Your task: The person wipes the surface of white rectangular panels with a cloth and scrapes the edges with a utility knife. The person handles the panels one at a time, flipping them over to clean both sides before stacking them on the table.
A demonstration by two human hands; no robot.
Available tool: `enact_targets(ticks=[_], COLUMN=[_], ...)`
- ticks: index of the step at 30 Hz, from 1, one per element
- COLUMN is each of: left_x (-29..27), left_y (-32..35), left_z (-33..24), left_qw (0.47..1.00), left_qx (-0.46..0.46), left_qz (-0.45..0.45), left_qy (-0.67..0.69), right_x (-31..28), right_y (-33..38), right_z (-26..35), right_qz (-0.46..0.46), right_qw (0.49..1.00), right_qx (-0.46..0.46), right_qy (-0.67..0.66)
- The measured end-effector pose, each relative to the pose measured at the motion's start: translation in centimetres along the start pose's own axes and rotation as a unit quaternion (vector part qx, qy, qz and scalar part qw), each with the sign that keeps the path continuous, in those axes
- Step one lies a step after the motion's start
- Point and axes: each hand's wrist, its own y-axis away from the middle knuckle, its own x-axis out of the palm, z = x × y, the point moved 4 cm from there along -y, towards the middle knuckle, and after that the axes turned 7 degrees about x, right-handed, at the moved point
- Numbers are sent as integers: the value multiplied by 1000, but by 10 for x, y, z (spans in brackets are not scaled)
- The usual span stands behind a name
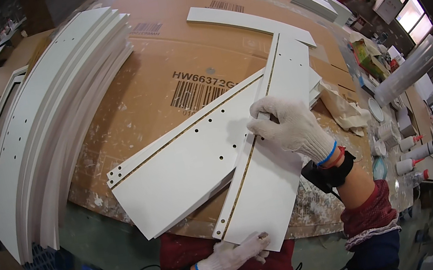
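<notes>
We see the right hand (286, 126), in a white knitted glove, reaching forward from the lower right with the wrist bent and the palm down. Its grip is curled over the long white drilled panel with a raw brown edge (276, 182), fingers pressing where that panel meets a second, wider white drilled panel (188, 168). The left hand (231, 257), also gloved, comes in low from the left, fingers stretched nearly flat; its grip is narrow, pinching the near bottom edge of the long panel, which juts past the edge of the cardboard-covered tabletop (125, 101). We count two panels under the hands, crossing at an angle. A stack of curved white boards (49, 128) lies along the left, too many to count exactly, and one curved white strip (243, 22) sits farther back.
</notes>
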Motion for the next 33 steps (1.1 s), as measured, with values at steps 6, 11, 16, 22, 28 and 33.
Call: enact_targets(ticks=[6, 11, 16, 22, 28, 33], left_x=[5, 0, 1, -2, 7, 5], left_y=[2, -2, -5, -3, 1, -3], left_z=[-2, 8, 7, 11, -9, 2], left_qw=[999, 999, 999, 1000, 995, 986], left_qx=[-11, -31, -41, -8, 83, 159], left_qz=[-31, -4, -12, -6, -34, -50], left_qy=[4, 8, 28, -7, -45, -2], right_x=[-2, -4, -4, -2, -6, -9], right_y=[1, -1, -1, -1, 0, -3], right_z=[0, 1, -1, 3, -4, 4], right_qz=[13, -13, -31, -21, -16, -7], right_qw=[1000, 999, 999, 999, 1000, 999], right_qx=[9, -19, -17, -16, 17, 15], right_qy=[11, 32, 16, 33, -8, 33])
